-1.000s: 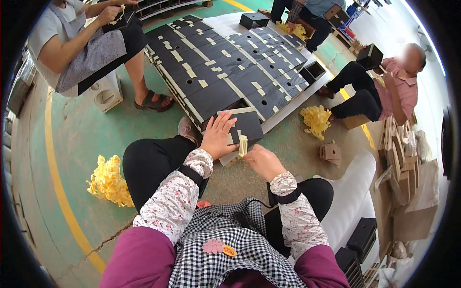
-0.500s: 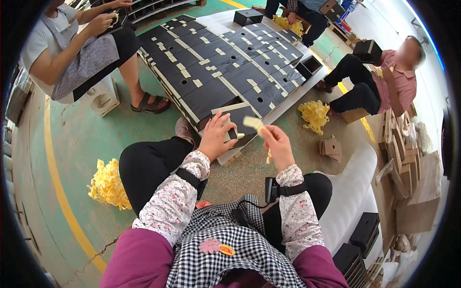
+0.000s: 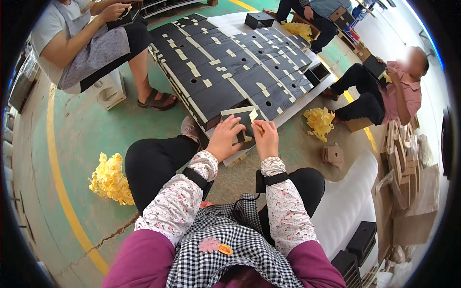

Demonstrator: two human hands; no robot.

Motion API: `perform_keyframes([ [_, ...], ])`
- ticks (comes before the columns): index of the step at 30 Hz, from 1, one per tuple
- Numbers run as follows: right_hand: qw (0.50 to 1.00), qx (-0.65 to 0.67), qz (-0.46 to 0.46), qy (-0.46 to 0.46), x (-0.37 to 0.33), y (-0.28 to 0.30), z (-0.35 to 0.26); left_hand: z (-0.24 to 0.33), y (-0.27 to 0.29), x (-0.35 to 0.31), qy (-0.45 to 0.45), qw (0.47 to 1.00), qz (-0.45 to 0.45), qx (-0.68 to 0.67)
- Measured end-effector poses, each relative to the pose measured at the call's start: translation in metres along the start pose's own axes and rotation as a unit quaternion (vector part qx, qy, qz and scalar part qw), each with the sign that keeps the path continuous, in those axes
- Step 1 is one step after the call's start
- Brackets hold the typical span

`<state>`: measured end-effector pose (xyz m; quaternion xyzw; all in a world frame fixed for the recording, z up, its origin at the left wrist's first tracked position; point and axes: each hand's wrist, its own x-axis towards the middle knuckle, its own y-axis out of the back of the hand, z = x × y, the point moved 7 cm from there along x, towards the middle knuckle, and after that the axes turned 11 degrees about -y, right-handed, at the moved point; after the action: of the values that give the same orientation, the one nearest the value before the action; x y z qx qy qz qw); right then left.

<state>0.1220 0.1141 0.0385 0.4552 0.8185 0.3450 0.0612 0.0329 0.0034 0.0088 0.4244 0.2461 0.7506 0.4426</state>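
My left hand [image 3: 224,138] grips the near side of a small black box [image 3: 240,118] at the near corner of the stack, thumb and fingers curled around its edge. Pale tape runs along the top edge of that box. Close beside it, my right hand [image 3: 265,139] pinches a short strip of pale yellow masking tape [image 3: 253,115] between thumb and fingertips. The strip stands up at the box's right side; whether it touches the box I cannot tell. Part of the box is hidden behind my fingers.
Black taped boxes [image 3: 211,91] with round holes spread ahead. Yellow tape scraps lie in a pile [image 3: 110,180] at left and another pile [image 3: 319,124] at right. Brown pieces [image 3: 333,156] and white foam sheet [image 3: 353,192] lie right. Co-workers sit left, right and far.
My right hand has come left, close to the box, and the tape strip has turned from nearly flat to upright. My left hand stays on the box. The right-hand co-worker's hands have risen.
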Motion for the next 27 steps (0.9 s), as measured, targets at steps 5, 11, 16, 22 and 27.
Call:
perform_keyframes([
  [5,0.999,0.027,-0.007,-0.027,0.002,-0.005,0.006,-0.001,-0.002,-0.001,-0.004,1.0,0.003,0.001],
  [11,0.991,-0.075,0.009,0.114,-0.007,-0.017,-0.008,-0.002,0.004,-0.002,0.009,0.999,0.022,-0.029],
  [16,0.967,-0.141,-0.07,0.202,-0.02,-0.022,-0.026,-0.004,0.005,-0.003,0.007,0.999,0.03,-0.043],
  [22,0.88,-0.282,-0.346,0.164,-0.06,-0.027,0.02,-0.002,0.004,0.0,0.0,0.999,0.037,-0.037],
  [27,0.911,0.1,-0.387,-0.104,-0.053,-0.007,0.014,-0.002,0.004,0.001,-0.015,1.0,0.027,-0.003],
])
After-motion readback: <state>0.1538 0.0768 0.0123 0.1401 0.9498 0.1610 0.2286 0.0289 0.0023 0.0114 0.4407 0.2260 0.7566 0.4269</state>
